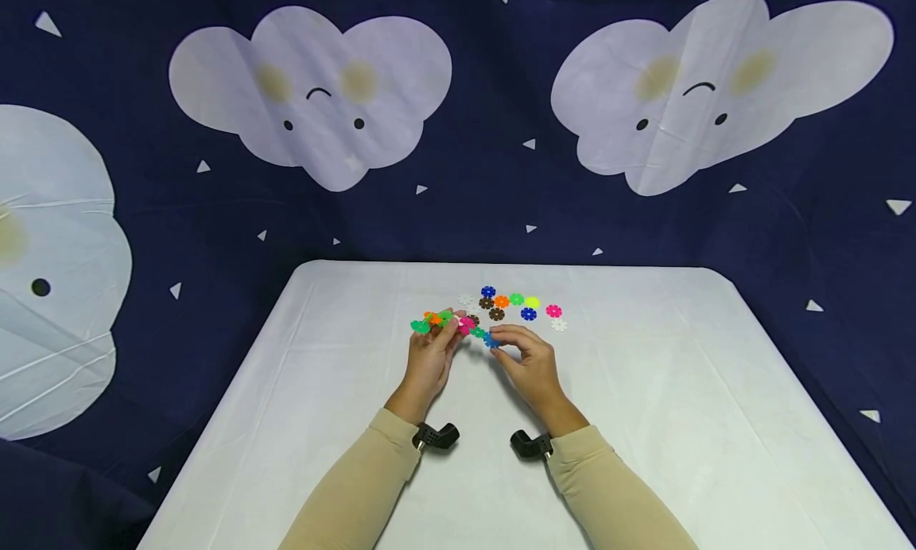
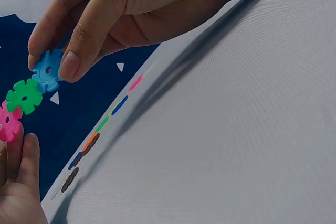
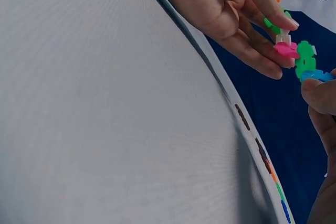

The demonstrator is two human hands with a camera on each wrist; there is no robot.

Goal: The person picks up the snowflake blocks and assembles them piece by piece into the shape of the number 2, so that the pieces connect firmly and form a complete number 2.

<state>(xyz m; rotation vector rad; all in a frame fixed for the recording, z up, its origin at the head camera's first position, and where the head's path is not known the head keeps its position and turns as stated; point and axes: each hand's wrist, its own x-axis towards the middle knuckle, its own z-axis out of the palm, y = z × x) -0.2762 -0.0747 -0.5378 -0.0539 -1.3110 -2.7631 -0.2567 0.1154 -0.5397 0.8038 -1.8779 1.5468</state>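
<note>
Both hands hold up a chain of notched plastic snowflake discs above the white table point(image 1: 343, 470). My left hand point(image 1: 428, 363) pinches the chain around its middle, near a pink disc point(image 3: 285, 50) and a white one partly hidden by fingers. Orange and green discs lie toward the chain's left end, where a green disc point(image 1: 420, 327) sticks out. My right hand point(image 1: 531, 367) pinches a light blue disc point(image 2: 47, 71) between thumb and fingers at the right end. That blue disc meets a green disc point(image 2: 24, 97), which joins the pink one.
Loose snowflake discs lie flat behind the hands: brown point(image 1: 497, 315), orange point(image 1: 502, 301), yellow point(image 1: 532, 303), dark blue point(image 1: 528, 314), pink point(image 1: 554, 311), white point(image 1: 559, 325) and others. A dark blue curtain point(image 1: 494, 208) with clouds hangs beyond the table's far edge.
</note>
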